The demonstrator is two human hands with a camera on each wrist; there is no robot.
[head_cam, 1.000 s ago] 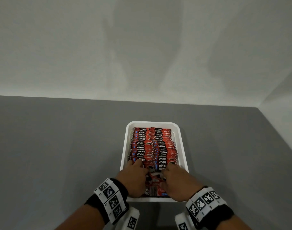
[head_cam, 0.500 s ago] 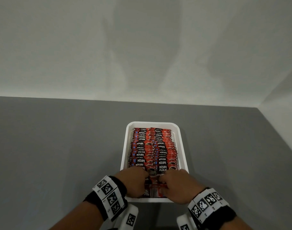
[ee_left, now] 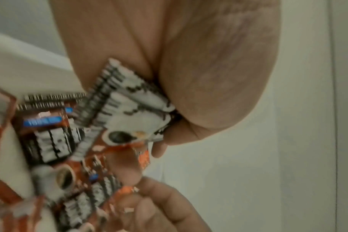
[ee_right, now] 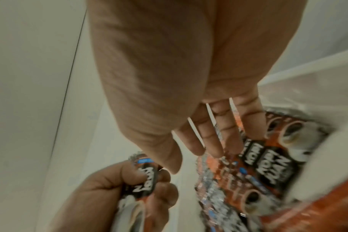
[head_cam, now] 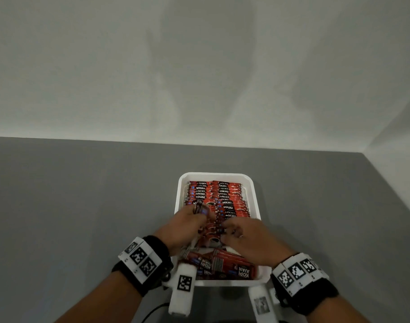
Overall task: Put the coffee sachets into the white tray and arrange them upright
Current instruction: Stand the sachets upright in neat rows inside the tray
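- Two hands work inside the white tray (head_cam: 179, 201), which sits on the grey table (head_cam: 83, 206).
- Most coffee sachets (head_cam: 219, 197) stand upright in two rows that fill the far and middle part of the tray.
- The left hand (head_cam: 187, 226) has its grip closed on one held sachet (head_cam: 200, 209). The fingers curl round it, and its top pokes out above the fingers.
- The right hand (head_cam: 244, 236) has straight, spread fingers (ee_right: 213, 141). It holds nothing, and its fingertips touch the tops of the nearest standing sachets.
- A few loose sachets (head_cam: 225, 266) lie flat at the near end of the tray, under both wrists. Their long sides run across the tray.
- The standing rows lie just ahead of the left grip, so the left hand is the nearer one for placing.
- The held sachet probably has to go down at the near end of the left row, standing on its short end like the others.
- The right hand looks ready to keep the rows from tipping back toward the person.
- The flat sachets are not yet stood up, so the task looks nearly done but not finished.
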